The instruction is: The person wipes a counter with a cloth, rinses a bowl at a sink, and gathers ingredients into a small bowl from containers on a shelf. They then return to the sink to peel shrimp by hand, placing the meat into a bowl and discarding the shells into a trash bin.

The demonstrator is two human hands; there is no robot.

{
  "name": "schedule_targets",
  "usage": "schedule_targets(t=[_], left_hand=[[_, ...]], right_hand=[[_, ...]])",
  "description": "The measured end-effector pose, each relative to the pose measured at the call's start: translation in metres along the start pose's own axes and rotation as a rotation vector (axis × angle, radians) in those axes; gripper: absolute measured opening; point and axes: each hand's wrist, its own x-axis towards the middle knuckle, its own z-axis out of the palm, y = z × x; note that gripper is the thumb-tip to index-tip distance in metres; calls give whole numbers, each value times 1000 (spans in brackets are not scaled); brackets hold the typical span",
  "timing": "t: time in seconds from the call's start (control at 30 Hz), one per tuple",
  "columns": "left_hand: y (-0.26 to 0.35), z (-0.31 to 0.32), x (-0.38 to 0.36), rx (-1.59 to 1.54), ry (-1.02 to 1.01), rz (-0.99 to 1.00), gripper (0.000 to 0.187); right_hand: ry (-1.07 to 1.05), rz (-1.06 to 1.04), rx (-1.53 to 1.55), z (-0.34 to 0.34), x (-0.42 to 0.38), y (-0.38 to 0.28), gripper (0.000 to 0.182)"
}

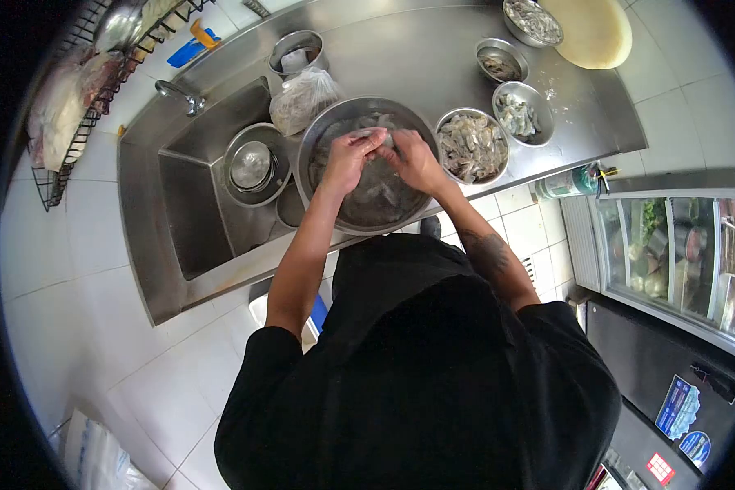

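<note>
Both hands are over a large steel bowl (306,175) of murky water with greyish shrimp in it. My left hand (349,161) has its fingers closed on a pale shrimp (369,137) near the bowl's far half. Close beside it, my right hand (415,160) is bent inward with thumb and fingers pressed together at the shrimp's right end. The fingertips nearly meet, and fine detail between them is too small to tell. To the right stands a bowl heaped with shrimp (472,145), and beyond it a smaller bowl with grey-white pieces (518,114).
Left of the large bowl lie a filled plastic bag (304,100) and a steel pot (296,49). A sink (192,212) holds nested bowls (253,166) under a faucet (184,96). Further right are two small bowls (501,61) (533,20) and a round board (592,28).
</note>
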Motion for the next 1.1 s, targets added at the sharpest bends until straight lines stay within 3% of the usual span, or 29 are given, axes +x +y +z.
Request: schedule_targets(t=[0.07, 0.17, 0.27, 0.33, 0.37, 0.43, 0.57, 0.63, 0.7, 0.77, 0.83, 0.9, 0.97, 1.03, 1.1], left_hand=[[6, 2, -1, -99, -34, -10, 22], [19, 1, 1, 1, -43, 70, 20], [23, 0, 4, 231, -119, 130, 25], [19, 1, 10, 510, -166, 311, 25], [24, 7, 8, 497, -155, 308, 25], [36, 18, 11, 852, -226, 385, 29], [24, 30, 26, 904, -169, 523, 24], [16, 49, 31, 1039, -96, 819, 20], [14, 76, 26, 1157, 25, 781, 16], [3, 95, 31, 1189, 125, 864, 17], [-5, 99, 42, 1069, 181, 849, 18], [-15, 101, 53, 950, 215, 837, 18], [-22, 92, 57, 709, 98, 483, 17], [-25, 84, 55, 641, -28, 420, 16], [-21, 82, 49, 233, -288, 121, 15]], right_hand=[[12, 48, 55, -16, 5, -13, 30], [55, 94, 128, -31, 9, -19, 21], [-55, 95, 157, -49, 8, -18, 20], [-99, 219, 162, -53, 7, -15, 19], [-116, 219, 157, -53, 5, -12, 19], [19, 82, 85, -52, 4, -9, 21], [17, 126, 109, -63, 0, -7, 22], [132, 290, 104, -64, -3, -3, 20], [201, 267, 58, -60, -8, 12, 20], [281, 355, -13, -61, -14, 18, 20], [227, 406, -5, -71, -20, 30, 21], [72, 487, -537, -84, -29, 30, 24], [110, 489, -545, -90, -36, 47, 28], [122, 65, -264, -95, -38, 57, 25], [137, 45, -99, -99, -33, 27, 19]])
